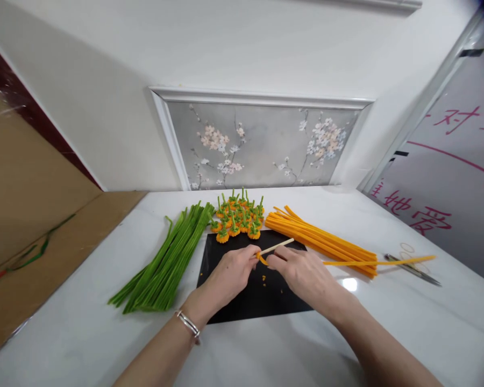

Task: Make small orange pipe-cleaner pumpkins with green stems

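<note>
My left hand (237,269) is closed around one end of a thin pale wooden stick (280,245), which points up to the right. An orange pipe cleaner (411,260) is wound about the stick close to my left fingertips. My right hand (298,269) pinches that pipe cleaner near the winding, and its long free end trails out to the right past my wrist. Both hands are above a black mat (242,306). Just beyond the mat stand several small orange pumpkin shapes (234,231) with green tops and stems.
A bundle of green pipe cleaners (165,263) lies left of the mat. To the right are a bundle of orange pipe cleaners (322,236), scissors (415,270) and a loose ring-like coil (406,249). Cardboard (44,258) borders the white table on the left; a wall rises behind.
</note>
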Demonstrator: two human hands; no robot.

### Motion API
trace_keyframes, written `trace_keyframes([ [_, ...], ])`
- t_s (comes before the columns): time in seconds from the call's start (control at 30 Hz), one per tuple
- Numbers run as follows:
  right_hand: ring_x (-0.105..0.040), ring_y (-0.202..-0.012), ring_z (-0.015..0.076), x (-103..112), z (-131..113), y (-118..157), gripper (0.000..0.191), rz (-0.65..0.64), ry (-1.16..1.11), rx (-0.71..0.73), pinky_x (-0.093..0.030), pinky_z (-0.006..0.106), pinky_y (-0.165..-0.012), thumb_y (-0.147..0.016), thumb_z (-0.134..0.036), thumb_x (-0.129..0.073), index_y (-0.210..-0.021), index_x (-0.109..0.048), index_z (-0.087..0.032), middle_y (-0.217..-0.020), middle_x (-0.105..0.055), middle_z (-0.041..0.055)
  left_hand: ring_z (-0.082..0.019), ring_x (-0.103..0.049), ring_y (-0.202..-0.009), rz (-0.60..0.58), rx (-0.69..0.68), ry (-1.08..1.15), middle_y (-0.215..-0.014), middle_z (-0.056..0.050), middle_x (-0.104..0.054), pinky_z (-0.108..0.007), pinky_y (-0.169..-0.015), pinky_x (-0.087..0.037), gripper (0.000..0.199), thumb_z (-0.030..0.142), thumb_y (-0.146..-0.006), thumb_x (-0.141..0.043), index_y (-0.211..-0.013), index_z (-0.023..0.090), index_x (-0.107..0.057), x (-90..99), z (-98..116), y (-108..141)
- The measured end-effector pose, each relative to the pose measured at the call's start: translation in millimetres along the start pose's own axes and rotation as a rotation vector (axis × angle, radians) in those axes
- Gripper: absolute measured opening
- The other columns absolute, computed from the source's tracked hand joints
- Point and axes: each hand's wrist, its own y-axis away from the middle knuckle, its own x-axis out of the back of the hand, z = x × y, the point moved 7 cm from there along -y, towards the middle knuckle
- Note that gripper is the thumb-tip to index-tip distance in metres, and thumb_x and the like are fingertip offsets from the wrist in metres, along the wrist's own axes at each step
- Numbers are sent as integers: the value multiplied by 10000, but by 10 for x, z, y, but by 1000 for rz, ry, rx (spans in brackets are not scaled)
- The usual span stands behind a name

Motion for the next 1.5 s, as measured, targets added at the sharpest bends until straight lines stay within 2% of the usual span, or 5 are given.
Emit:
trace_keyframes([
  [0.47,-604,-751,159,302,155,77,245,353,-134,-26,-382,266,-693,-960,-337,-498,-861,-681,-207,-838,-670,52,-196,-643,-664,-96,-138,-384,-750,-25,-674,-272,-557,-340,157,170,-916,-423,-874,192,-572,-128,134,65],
  [0.97,-606,-637,123,-133,459,50,262,-121,-889,-95,-421,196,-550,-867,-385,-607,-756,-729,-181,-684,-676,-8,-140,-563,-541,-124,-223,-109,-618,62,-581,-235,-536,-312,231,193,-912,-436,-1140,228,-447,-111,420,122],
  [1.13,-615,-669,125,-246,319,83,172,-210,-842,-168,-436,202,-597,-884,-247,-554,-834,-717,-223,-731,-693,-21,-137,-598,-590,0,-144,-115,-712,19,-652,-225,-550,-359,194,192,-923,-420,-1099,214,-499,34,269,80],
  [1.27,-566,-569,105,-174,71,103,193,-271,-707,-36,-398,208,-571,-909,-226,-520,-794,-675,-219,-633,-641,-37,-150,-628,-653,69,-86,-223,-742,3,-661,-237,-592,-383,141,195,-931,-420,-1000,203,-542,111,92,50],
  [1.5,-554,-591,134,150,-2,94,234,-1,-300,33,-352,249,-551,-946,-233,-479,-773,-629,-186,-679,-611,9,-172,-648,-677,48,-48,-381,-759,-6,-679,-245,-601,-396,162,208,-933,-424,-984,215,-578,102,-60,44],
])
